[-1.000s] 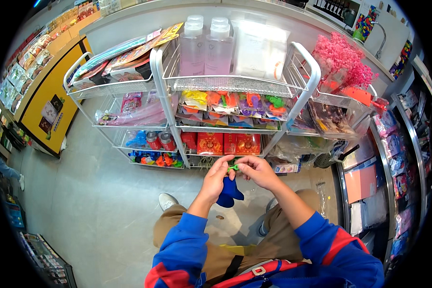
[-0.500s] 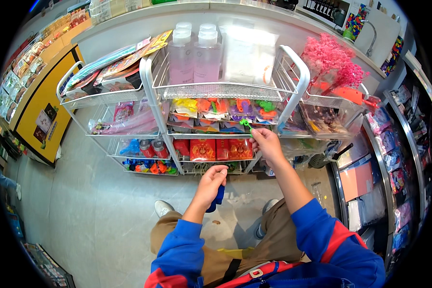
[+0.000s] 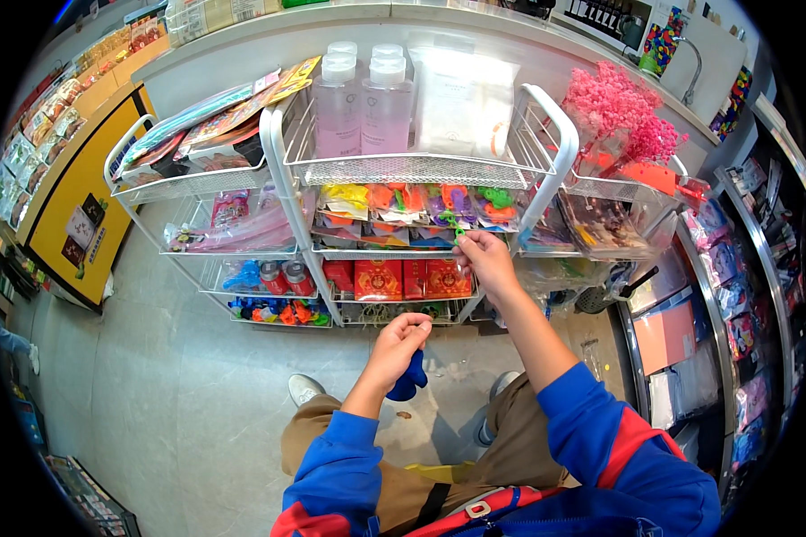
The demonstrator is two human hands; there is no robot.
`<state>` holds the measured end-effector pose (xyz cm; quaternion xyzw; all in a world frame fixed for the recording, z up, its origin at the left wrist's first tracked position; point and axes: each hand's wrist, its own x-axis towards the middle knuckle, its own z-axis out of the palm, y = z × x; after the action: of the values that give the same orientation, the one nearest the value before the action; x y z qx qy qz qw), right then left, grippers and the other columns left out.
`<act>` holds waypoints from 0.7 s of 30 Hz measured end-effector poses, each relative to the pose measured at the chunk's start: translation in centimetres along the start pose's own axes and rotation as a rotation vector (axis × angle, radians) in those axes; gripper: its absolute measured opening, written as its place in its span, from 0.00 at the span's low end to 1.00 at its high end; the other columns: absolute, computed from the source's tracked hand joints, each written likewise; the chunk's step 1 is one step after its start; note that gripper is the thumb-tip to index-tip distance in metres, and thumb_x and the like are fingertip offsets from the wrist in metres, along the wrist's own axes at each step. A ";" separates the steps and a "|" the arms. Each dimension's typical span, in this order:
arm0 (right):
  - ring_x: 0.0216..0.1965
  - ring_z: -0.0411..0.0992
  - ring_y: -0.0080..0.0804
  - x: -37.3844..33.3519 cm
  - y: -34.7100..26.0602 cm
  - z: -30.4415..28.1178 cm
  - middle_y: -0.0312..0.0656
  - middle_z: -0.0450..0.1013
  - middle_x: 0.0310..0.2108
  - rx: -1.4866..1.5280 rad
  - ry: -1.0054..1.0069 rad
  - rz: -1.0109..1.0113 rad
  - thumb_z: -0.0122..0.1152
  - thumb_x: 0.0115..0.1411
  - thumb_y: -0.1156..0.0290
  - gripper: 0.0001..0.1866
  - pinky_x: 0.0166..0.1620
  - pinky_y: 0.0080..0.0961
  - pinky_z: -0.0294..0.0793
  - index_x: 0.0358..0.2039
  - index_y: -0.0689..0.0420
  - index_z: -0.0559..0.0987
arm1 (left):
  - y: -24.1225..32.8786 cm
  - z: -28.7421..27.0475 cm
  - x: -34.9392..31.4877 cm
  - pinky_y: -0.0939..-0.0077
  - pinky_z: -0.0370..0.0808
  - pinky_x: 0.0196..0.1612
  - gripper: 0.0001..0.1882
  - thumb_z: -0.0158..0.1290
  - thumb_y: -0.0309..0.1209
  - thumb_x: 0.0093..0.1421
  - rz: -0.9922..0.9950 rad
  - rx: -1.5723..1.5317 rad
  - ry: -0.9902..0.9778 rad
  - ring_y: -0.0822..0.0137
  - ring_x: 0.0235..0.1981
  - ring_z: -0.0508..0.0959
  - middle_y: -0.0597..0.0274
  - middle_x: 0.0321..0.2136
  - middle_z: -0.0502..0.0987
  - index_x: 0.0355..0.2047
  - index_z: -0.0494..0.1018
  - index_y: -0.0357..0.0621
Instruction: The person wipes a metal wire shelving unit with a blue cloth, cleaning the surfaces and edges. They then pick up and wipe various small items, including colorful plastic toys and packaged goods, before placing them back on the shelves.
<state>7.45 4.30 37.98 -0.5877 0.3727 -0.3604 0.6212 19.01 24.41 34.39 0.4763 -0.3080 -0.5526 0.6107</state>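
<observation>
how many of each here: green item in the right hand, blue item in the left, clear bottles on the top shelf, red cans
Green item in right hand: 1
Blue item in left hand: 1
Clear bottles: 4
Red cans: 2
Total: 8

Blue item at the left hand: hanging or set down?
Hanging: the blue item dangles below the left hand, with floor visible beside it; the exact grip is hidden.

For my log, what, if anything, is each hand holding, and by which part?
The right hand pinches a small green plastic piece by its lower end; the left hand holds a dark blue item by its upper part.
</observation>
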 end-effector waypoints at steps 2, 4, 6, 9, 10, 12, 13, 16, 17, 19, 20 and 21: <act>0.24 0.69 0.18 0.1 -0.2 0.2 0.37 0.75 0.30 -0.024 0.000 0.017 0.58 0.63 0.65 0.13 0.26 0.17 0.69 0.40 0.62 0.74 | -0.1 0.0 0.1 0.87 0.63 0.30 0.12 0.52 0.34 0.64 0.001 0.013 -0.005 0.82 0.27 0.66 0.74 0.24 0.69 0.44 0.72 0.40; 0.24 0.69 0.18 -0.2 0.0 0.3 0.37 0.75 0.29 -0.006 -0.021 0.028 0.58 0.63 0.65 0.12 0.26 0.17 0.69 0.40 0.61 0.74 | -0.3 0.0 0.2 0.87 0.63 0.30 0.12 0.52 0.34 0.64 0.008 0.016 -0.007 0.82 0.27 0.66 0.74 0.24 0.70 0.43 0.72 0.40; 0.24 0.69 0.18 -0.6 0.4 0.7 0.37 0.75 0.30 0.002 -0.070 0.053 0.57 0.63 0.66 0.11 0.27 0.17 0.70 0.39 0.61 0.74 | -0.6 -0.1 0.3 0.87 0.63 0.30 0.11 0.53 0.34 0.64 0.021 0.005 -0.009 0.82 0.27 0.66 0.74 0.24 0.70 0.43 0.72 0.40; 0.25 0.71 0.19 -1.2 0.8 2.2 0.37 0.76 0.30 0.003 -0.170 0.094 0.56 0.64 0.67 0.10 0.29 0.17 0.70 0.40 0.60 0.74 | -0.7 -0.6 0.3 0.86 0.63 0.29 0.11 0.53 0.34 0.63 0.033 0.003 -0.006 0.83 0.26 0.66 0.75 0.25 0.71 0.42 0.72 0.40; 0.26 0.71 0.19 -1.2 0.9 3.3 0.37 0.76 0.31 0.003 -0.194 0.094 0.56 0.64 0.67 0.10 0.29 0.17 0.70 0.39 0.60 0.74 | -0.7 -0.8 0.2 0.86 0.63 0.30 0.11 0.53 0.33 0.64 0.034 0.006 0.000 0.83 0.27 0.66 0.74 0.25 0.70 0.43 0.73 0.40; 0.26 0.71 0.19 -1.1 1.0 4.8 0.37 0.76 0.30 0.048 -0.242 0.099 0.55 0.64 0.68 0.09 0.30 0.18 0.70 0.38 0.60 0.75 | -1.1 -0.6 0.2 0.86 0.64 0.31 0.11 0.52 0.32 0.64 0.029 -0.010 0.019 0.82 0.28 0.67 0.74 0.25 0.70 0.43 0.73 0.40; 0.26 0.71 0.19 -0.8 0.8 5.7 0.37 0.76 0.30 0.119 -0.227 0.094 0.55 0.64 0.68 0.08 0.29 0.17 0.71 0.37 0.60 0.75 | -1.0 -0.7 0.5 0.86 0.64 0.31 0.11 0.52 0.32 0.64 0.056 0.009 0.012 0.82 0.28 0.66 0.74 0.25 0.70 0.43 0.73 0.39; 0.24 0.70 0.20 0.6 1.1 5.5 0.37 0.75 0.29 0.205 -0.143 0.145 0.56 0.64 0.67 0.09 0.27 0.17 0.71 0.35 0.60 0.75 | -2.5 0.4 1.2 0.86 0.63 0.30 0.11 0.52 0.33 0.64 0.061 0.050 -0.015 0.83 0.27 0.66 0.74 0.25 0.70 0.42 0.72 0.39; 0.24 0.70 0.19 0.7 0.7 5.9 0.36 0.75 0.28 0.209 -0.098 0.143 0.57 0.64 0.66 0.09 0.27 0.17 0.71 0.35 0.59 0.75 | -2.0 0.6 1.2 0.86 0.63 0.29 0.11 0.52 0.33 0.64 0.064 0.086 -0.034 0.83 0.26 0.65 0.74 0.25 0.69 0.42 0.72 0.39; 0.24 0.69 0.18 0.7 -0.1 7.9 0.34 0.73 0.27 0.198 -0.081 0.106 0.57 0.64 0.66 0.08 0.27 0.16 0.71 0.35 0.58 0.75 | -1.3 0.2 0.7 0.86 0.60 0.25 0.10 0.52 0.34 0.64 0.048 0.059 -0.039 0.84 0.24 0.64 0.75 0.23 0.69 0.40 0.71 0.40; 0.24 0.68 0.18 1.0 -0.6 8.8 0.33 0.72 0.27 0.222 -0.091 0.103 0.58 0.63 0.66 0.08 0.27 0.16 0.71 0.35 0.57 0.74 | -1.1 -0.1 0.8 0.86 0.60 0.25 0.10 0.52 0.34 0.64 0.058 0.073 -0.033 0.84 0.24 0.64 0.75 0.23 0.69 0.40 0.71 0.40; 0.25 0.68 0.18 1.1 -0.4 9.3 0.33 0.72 0.27 0.253 -0.076 0.110 0.58 0.63 0.66 0.08 0.27 0.16 0.71 0.34 0.57 0.74 | -1.0 -0.3 0.8 0.86 0.60 0.25 0.10 0.52 0.34 0.64 0.067 0.089 -0.031 0.84 0.24 0.64 0.75 0.23 0.69 0.40 0.71 0.40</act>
<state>16.15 7.62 38.60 -0.4964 0.3322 -0.3475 0.7228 19.09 23.74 33.24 0.4837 -0.3572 -0.5250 0.6023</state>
